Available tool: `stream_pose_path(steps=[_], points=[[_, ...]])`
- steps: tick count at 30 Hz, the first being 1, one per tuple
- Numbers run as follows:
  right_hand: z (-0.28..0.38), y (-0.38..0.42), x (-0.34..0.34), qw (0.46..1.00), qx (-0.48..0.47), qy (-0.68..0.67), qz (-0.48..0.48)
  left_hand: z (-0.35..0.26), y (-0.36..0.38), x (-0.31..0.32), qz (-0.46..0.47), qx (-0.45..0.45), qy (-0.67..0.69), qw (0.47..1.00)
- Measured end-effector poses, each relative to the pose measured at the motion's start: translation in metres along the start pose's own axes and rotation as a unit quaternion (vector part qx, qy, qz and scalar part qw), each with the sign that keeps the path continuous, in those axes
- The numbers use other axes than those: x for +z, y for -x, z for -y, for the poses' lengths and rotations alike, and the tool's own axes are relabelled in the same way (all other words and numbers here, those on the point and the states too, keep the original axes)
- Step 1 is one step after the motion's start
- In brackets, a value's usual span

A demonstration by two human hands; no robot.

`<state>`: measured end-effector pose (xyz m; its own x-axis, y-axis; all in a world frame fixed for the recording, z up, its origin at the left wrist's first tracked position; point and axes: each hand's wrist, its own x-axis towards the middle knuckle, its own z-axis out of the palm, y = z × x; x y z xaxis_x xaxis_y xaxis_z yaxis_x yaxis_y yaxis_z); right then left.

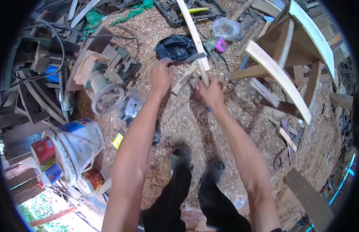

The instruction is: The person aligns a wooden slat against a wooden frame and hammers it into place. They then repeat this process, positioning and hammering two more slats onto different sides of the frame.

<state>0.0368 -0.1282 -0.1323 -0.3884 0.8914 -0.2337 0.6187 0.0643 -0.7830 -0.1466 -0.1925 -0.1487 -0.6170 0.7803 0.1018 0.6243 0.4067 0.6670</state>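
Note:
My right hand (pixel 211 92) grips the wooden handle of a hammer (pixel 203 73), its dark metal head lying across a long pale wood strip (pixel 191 29). At the near edge of an open black plastic bag (pixel 175 48) is my left hand (pixel 161 76). Its fingers are curled, with the thumb close to them; what they pinch, if anything, is too small to make out. A short rough wood piece (pixel 184 79) lies between my hands on the shavings. What is inside the bag does not show clearly.
On the right stands a wooden frame with curved pieces (pixel 280 77). A machine with a handwheel (pixel 108 99) is at left, above a white bucket (pixel 81 139) and cans. A tool case (pixel 191 11), clear plastic bag (pixel 228 29) and pink tape measure (pixel 220 45) lie ahead.

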Motion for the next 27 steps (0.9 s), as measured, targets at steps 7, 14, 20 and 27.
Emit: stream_pose_path(steps=[7, 14, 20, 27], points=[[0.008, -0.109, 0.060, 0.997, -0.069, 0.016, -0.020, 0.034, -0.069, 0.054, -0.036, 0.150, -0.087, 0.984], [-0.002, -0.146, 0.091, 0.993, -0.082, 0.081, -0.023, 0.035, -0.082, 0.071, 0.025, 0.141, -0.225, 0.964], [0.001, -0.139, 0.081, 0.993, -0.099, 0.054, 0.039, 0.038, -0.081, 0.075, 0.021, 0.130, -0.218, 0.967], [0.002, -0.137, 0.083, 0.995, -0.093, -0.011, 0.032, 0.034, -0.083, 0.060, 0.040, 0.104, -0.141, 0.984]])
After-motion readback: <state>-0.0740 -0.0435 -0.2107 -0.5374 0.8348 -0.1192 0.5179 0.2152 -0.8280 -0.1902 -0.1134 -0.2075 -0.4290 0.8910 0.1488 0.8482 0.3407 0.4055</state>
